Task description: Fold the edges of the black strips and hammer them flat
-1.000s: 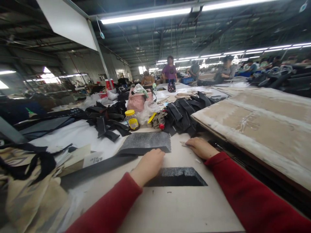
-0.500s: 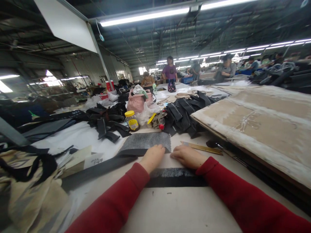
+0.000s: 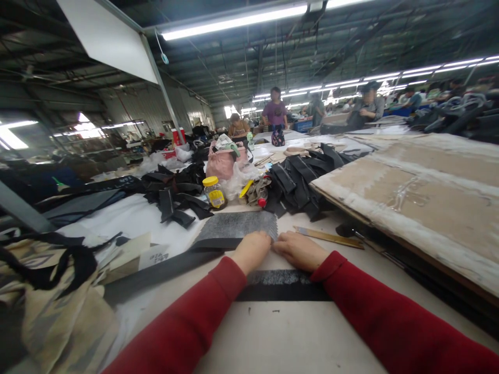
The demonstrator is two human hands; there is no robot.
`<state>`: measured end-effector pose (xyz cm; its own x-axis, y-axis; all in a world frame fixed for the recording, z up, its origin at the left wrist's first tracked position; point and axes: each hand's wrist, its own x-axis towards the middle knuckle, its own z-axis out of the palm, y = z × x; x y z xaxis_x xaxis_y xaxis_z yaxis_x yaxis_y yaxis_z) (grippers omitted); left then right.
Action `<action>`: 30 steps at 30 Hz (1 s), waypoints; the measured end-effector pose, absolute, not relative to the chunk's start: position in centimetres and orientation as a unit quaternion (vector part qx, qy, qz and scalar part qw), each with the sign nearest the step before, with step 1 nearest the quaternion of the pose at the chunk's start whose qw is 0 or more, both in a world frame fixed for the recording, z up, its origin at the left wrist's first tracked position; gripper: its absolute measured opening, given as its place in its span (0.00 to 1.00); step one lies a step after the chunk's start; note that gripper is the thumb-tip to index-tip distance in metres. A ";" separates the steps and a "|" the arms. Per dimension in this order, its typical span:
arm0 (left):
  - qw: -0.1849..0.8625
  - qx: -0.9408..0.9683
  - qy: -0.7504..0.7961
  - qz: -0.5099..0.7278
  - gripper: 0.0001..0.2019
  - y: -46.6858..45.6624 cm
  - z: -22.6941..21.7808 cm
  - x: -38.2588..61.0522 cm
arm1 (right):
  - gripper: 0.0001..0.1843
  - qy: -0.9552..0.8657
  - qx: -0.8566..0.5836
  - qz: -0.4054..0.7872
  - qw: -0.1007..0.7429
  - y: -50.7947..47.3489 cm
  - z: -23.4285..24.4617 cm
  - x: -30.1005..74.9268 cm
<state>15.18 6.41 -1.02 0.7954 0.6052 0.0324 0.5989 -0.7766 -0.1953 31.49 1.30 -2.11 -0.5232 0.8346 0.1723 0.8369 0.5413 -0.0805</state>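
Both my hands, in red sleeves, meet at the near right corner of a stack of grey fabric pieces (image 3: 236,228) on the pale table (image 3: 288,337). My left hand (image 3: 252,250) is curled, with its knuckles against the stack's front edge. My right hand (image 3: 299,250) lies beside it, fingers together and pointing left, their tips at the same corner. A dark grey trapezoid piece (image 3: 283,285) lies flat under my wrists. A long black strip (image 3: 163,270) runs left from the stack.
A wooden ruler (image 3: 328,237) lies right of my right hand. Behind are piles of black strips (image 3: 300,182), a yellow-lidded jar (image 3: 213,191) and a pink bag (image 3: 222,161). A large board (image 3: 421,197) fills the right. Patterned cloth (image 3: 50,306) lies left. People stand far back.
My right hand left the ruler and slid left to join my left hand at the grey stack's corner. My left hand moved forward off the dark trapezoid piece.
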 end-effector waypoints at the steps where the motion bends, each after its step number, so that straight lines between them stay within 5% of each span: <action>1: 0.095 -0.942 -0.323 0.012 0.11 6.5 -1.0 15.2 | 0.16 -0.877 -0.470 -0.001 0.098 1.2 -2.1 31.6; 30: -0.034 -0.917 -0.380 -0.114 0.14 8.3 -2.1 13.8 | 0.13 -0.811 -0.579 -0.067 0.050 1.2 -2.4 29.5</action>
<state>13.75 8.27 -2.13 0.6856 0.7044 0.1837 0.6889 -0.7094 0.1489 29.46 1.19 -2.38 -0.3234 0.9327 0.1594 0.9463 0.3194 0.0507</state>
